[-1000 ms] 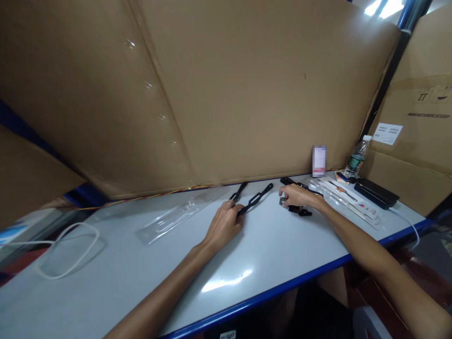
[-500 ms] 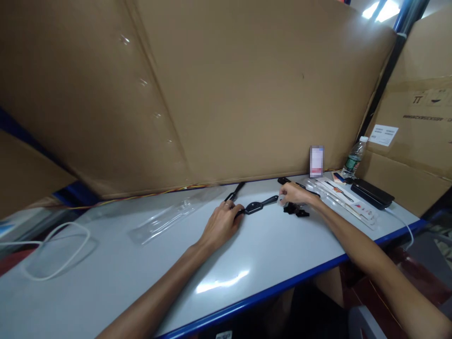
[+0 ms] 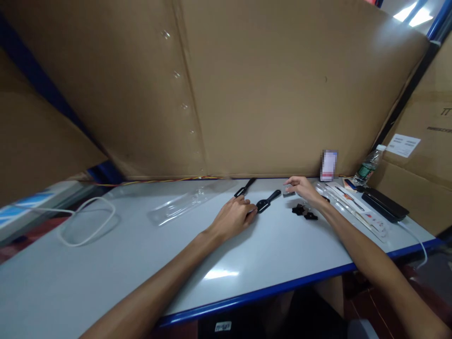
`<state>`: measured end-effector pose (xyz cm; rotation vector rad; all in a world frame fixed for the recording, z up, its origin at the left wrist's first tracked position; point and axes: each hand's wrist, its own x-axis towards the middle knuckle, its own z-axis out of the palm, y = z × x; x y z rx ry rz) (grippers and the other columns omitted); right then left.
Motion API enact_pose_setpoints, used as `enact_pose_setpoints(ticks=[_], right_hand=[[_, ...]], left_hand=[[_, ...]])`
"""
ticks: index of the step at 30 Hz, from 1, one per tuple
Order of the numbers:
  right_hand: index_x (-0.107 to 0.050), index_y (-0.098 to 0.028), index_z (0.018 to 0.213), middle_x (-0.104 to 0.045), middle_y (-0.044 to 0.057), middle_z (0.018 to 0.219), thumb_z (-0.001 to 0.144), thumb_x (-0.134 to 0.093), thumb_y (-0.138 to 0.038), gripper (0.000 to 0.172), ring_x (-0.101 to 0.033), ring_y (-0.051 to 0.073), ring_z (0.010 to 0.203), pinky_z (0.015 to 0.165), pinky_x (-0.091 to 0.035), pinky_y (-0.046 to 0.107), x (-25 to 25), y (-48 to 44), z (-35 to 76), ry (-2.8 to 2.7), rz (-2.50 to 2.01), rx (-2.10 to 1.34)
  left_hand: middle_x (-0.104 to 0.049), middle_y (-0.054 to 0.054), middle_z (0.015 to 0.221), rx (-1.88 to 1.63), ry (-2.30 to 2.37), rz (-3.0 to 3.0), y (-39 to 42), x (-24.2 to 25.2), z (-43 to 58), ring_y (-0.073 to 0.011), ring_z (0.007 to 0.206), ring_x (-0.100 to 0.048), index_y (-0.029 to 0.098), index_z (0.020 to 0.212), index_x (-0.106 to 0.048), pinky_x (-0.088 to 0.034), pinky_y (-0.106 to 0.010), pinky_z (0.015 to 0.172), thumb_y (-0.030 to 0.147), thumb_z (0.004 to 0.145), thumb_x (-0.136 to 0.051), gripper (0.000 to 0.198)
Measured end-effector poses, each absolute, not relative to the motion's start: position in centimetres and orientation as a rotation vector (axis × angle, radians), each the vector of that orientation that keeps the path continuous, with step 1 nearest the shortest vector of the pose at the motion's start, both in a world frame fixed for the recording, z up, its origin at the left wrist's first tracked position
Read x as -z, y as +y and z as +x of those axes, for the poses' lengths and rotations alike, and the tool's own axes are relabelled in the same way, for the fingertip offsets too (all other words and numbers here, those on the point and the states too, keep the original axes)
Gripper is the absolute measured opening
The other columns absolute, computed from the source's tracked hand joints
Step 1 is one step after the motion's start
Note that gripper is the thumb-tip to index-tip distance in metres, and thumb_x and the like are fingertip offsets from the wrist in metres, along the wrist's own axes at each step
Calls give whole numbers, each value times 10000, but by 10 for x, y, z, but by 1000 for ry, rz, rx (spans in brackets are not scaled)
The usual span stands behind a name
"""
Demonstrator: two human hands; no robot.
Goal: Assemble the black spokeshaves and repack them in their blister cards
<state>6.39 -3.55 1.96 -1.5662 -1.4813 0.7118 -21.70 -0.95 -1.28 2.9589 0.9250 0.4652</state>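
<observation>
My left hand (image 3: pixel 236 217) rests on the table with its fingers closed round the near handle of a black spokeshave (image 3: pixel 263 205). The tool's other handle points away to the right. Just beyond those fingers lies a second black tool (image 3: pixel 243 189) with a slotted end. To the right, my right hand (image 3: pixel 302 189) pinches a small flat grey piece (image 3: pixel 288 193) low over the table. Several small black parts (image 3: pixel 303 212) lie below that wrist. Another dark tool is mostly hidden behind the right hand.
Clear plastic packaging (image 3: pixel 189 202) lies at the left, near a looped white cable (image 3: pixel 113 212). On the right are a card-backed package (image 3: pixel 353 207), a black case (image 3: pixel 384 205), a water bottle (image 3: pixel 367 167) and an upright phone (image 3: pixel 328 165). Cardboard (image 3: pixel 264 94) walls the back.
The view has swung left, so things appear further right. My right hand has moved away from the small black parts towards the back, with the grey piece now showing. My left hand stays at the spokeshave.
</observation>
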Motion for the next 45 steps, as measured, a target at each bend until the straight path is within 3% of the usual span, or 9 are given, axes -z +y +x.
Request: enact_pose_setpoints(ticks=[3, 8, 12, 18, 28, 35, 37, 40, 45], right_hand=[[-685, -150, 934, -658, 20, 795, 659, -669, -259, 296, -567, 148, 707, 611, -394, 255, -16, -36, 57, -1438, -1532, -767], [-708, -155, 1020, -645, 18, 784, 638, -694, -220, 388, -598, 154, 719, 611, -435, 250, -5, -37, 47, -1424, -1457, -893], [-718, -138, 1038, -634, 9, 752, 638, -670, -157, 403, -587, 133, 649, 620, -463, 257, 8, -37, 39, -1453, -1441, -975], [-739, -133, 922, -622, -17, 667, 655, -648, -113, 282, -534, 117, 587, 567, -404, 233, 23, -30, 33, -1554, -1533, -890], [-738, -154, 933, -616, -29, 704, 687, -691, -65, 266, -528, 125, 658, 603, -340, 226, 15, -40, 32, -1768, -1678, -521], [-752, -148, 1023, -713, 40, 860, 771, -701, -79, 266, -627, 184, 825, 758, -421, 267, 10, -46, 24, -1873, -1723, -359], [-730, -154, 1031, -719, 63, 953, 805, -662, -64, 252, -628, 196, 898, 815, -420, 284, 9, -50, 20, -1884, -1709, -279], [-695, -167, 945, -696, 63, 958, 798, -614, -1, 237, -605, 198, 919, 825, -405, 291, 8, -57, 14, -1981, -1676, -153], [-681, -177, 913, -666, 50, 939, 851, -666, -101, 100, -585, 190, 898, 789, -392, 286, 9, -63, 9, -2192, -1590, -47]], left_hand=[[-707, -90, 899, -526, 834, 2872, -12, 11, -217, -268, 937, -627, 203, 1033, -762, -520, -409, 840, 265, 1018, -400, 368], [-646, -125, 1240, -725, 816, 2818, 0, 26, -220, -280, 1171, -584, 191, 1367, -603, -501, -462, 1005, 53, 896, -435, 518], [-556, -142, 1447, -599, 872, 2905, 8, 35, -221, -333, 1345, -489, 195, 1388, -596, -457, -508, 1070, -1, 816, -513, 609], [-718, -122, 1042, -601, 873, 2932, 2, 25, -216, -311, 1080, -590, 184, 1113, -765, -485, -459, 937, 200, 1004, -478, 308], [-702, -73, 828, -600, 874, 2677, 3, 15, -222, -254, 907, -627, 188, 869, -750, -466, -367, 801, 221, 986, -505, 274], [-661, -52, 832, -578, 662, 2662, -12, 13, -218, -208, 803, -618, 203, 871, -766, -472, -339, 745, 233, 932, -600, 179], [-670, -64, 929, -631, 612, 2748, -15, 14, -216, -241, 934, -613, 210, 1046, -753, -485, -377, 843, 240, 920, -634, 177], [-645, -95, 1191, -644, 614, 2855, -12, 17, -218, -294, 1149, -563, 224, 1320, -638, -439, -468, 1002, 343, 937, -654, 401], [-633, -92, 1076, -542, 688, 2967, -6, 19, -224, -303, 1064, -568, 213, 1189, -694, -442, -468, 941, 559, 948, -606, 432]])
